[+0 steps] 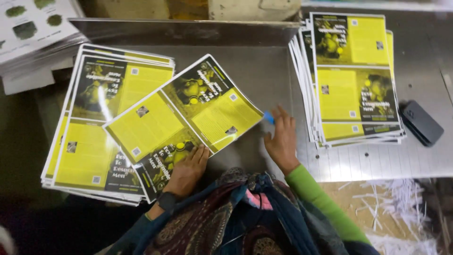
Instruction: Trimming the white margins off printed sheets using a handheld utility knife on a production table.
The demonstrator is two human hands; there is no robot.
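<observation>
A grey metal worktable (377, 163) fills the view, with a raised steel back plate (184, 30) at twelve o'clock. White paper trimmings (401, 208) litter the brown floor at five o'clock. Light glares off the metal; the nine o'clock side lies dark.

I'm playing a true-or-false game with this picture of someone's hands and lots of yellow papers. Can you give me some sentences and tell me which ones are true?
1. The left hand rests on a tilted yellow-and-black printed sheet. True.
2. That sheet lies partly on top of a left stack of sheets. True.
3. The right hand holds a pair of scissors. False: it holds no scissors; it is spread out on the metal table, beside a small blue thing.
4. The dark phone lies on the left stack. False: it lies on the table, right of the right stack.
5. White paper strips lie at lower right. True.
</observation>
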